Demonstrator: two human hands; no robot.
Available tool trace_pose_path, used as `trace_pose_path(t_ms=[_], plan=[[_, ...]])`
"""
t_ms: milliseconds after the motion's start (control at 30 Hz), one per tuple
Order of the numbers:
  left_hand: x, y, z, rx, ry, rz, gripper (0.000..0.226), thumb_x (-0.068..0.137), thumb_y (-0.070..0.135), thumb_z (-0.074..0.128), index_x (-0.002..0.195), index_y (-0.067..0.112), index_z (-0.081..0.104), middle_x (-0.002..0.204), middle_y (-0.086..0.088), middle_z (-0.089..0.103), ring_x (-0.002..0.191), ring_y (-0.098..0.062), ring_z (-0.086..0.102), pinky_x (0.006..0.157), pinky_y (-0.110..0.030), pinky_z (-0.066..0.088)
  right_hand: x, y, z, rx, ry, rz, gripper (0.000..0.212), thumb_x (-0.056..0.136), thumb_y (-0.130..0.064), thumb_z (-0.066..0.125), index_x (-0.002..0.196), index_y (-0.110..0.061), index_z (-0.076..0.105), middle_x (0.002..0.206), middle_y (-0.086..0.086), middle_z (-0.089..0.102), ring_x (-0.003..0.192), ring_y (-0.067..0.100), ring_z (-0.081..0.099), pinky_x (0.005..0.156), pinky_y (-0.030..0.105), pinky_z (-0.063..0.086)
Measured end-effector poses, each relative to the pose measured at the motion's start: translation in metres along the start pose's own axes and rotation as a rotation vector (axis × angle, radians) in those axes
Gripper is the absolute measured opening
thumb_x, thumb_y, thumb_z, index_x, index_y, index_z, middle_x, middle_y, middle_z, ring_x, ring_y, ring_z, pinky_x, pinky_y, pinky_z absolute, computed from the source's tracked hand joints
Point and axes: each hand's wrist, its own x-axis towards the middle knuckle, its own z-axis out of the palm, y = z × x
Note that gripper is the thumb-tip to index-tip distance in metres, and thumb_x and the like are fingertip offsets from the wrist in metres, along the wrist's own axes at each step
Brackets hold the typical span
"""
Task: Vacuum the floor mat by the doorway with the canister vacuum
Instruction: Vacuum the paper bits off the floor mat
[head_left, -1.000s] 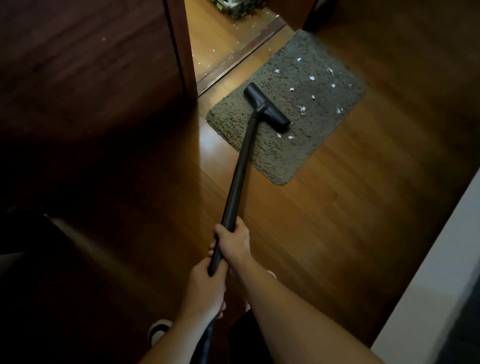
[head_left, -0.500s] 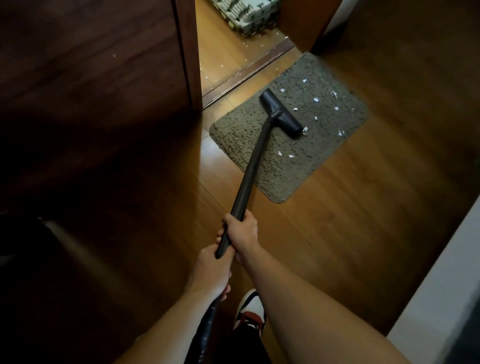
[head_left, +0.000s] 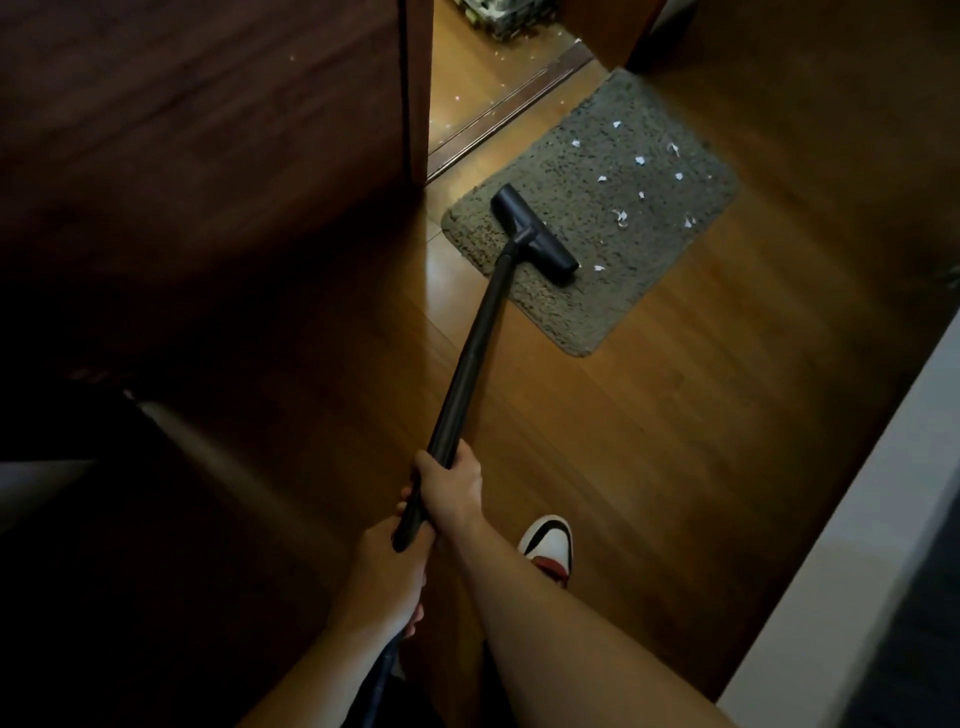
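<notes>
At nine o'clock a dark wooden door (head_left: 208, 130) stood ajar, leaving a gap at twelve. Low in the view the left hand (head_left: 384, 577) was wrapped round the tail end of the black wand (head_left: 467, 364), probably to steer it. Just ahead, toward one o'clock, the right hand (head_left: 449, 491) was clamped on the same tube, likely to supply the push and pull. The wand ran on toward one o'clock to the floor head (head_left: 532, 228), which lay flat on the grey mat (head_left: 649, 291) near its nine o'clock corner (the pile there looked free of litter). The mat lay just beside the threshold (head_left: 509, 104) of the doorway. White paper scraps (head_left: 640, 161) dotted it from the head out toward two o'clock, so I judged much of the job undone. A white shoe (head_left: 548, 543) stood at four o'clock of the right hand. No brand or writing could be read anywhere.
</notes>
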Motion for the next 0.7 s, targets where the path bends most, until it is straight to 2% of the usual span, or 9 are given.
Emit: trace_pose_path(t_ms=[133,233,400,500,700], plan=[[-0.006,-0.028,-0.025,-0.020,-0.021,0.062,0.031,0.101,0.027,0.052,0.079,0.007,0.061,0.049,-0.001,0.049,0.039,-0.016,0.044,0.041,-0.025,0.034,-0.021,0.018,0.021,0.009,0.001,-0.006,0.024,0.099,-0.010,0.057,0.122,-0.011,0.049,0.077,0.008,0.058,0.049,0.012,0.059,0.048,0.029,0.055],[-0.009,-0.039,-0.032,-0.011,-0.014,0.091,0.031,0.099,0.027,0.055,0.080,0.005,0.064,0.048,-0.002,0.051,0.045,-0.020,0.048,0.044,-0.026,0.036,-0.031,0.026,0.026,0.023,0.006,-0.026,0.022,0.099,-0.008,0.057,0.119,-0.008,0.049,0.073,0.006,0.057,0.048,0.011,0.059,0.048,0.027,0.054],[-0.010,-0.041,-0.019,-0.034,-0.047,0.108,0.029,0.099,0.028,0.056,0.081,0.007,0.065,0.053,-0.012,0.057,0.046,-0.033,0.053,0.044,-0.038,0.043,-0.033,0.029,0.013,0.012,0.052,-0.051,0.023,0.096,-0.008,0.062,0.117,-0.002,0.052,0.074,0.010,0.058,0.047,0.014,0.059,0.048,0.028,0.054],[-0.011,-0.036,-0.003,0.008,-0.044,0.089,0.033,0.099,0.031,0.054,0.075,0.010,0.062,0.048,-0.004,0.051,0.038,-0.020,0.045,0.044,-0.029,0.035,-0.030,0.027,-0.003,0.050,0.079,-0.047,0.024,0.094,-0.009,0.064,0.114,-0.003,0.053,0.074,0.010,0.058,0.050,0.015,0.060,0.050,0.029,0.054],[-0.010,-0.008,0.033,0.173,-0.069,0.130,0.031,0.099,0.039,0.052,0.085,0.014,0.063,0.052,-0.005,0.057,0.036,-0.020,0.051,0.040,-0.027,0.040,-0.013,0.012,-0.043,0.185,0.124,-0.011,0.018,0.093,-0.010,0.065,0.106,-0.007,0.053,0.075,0.010,0.058,0.050,0.015,0.060,0.049,0.029,0.052]])
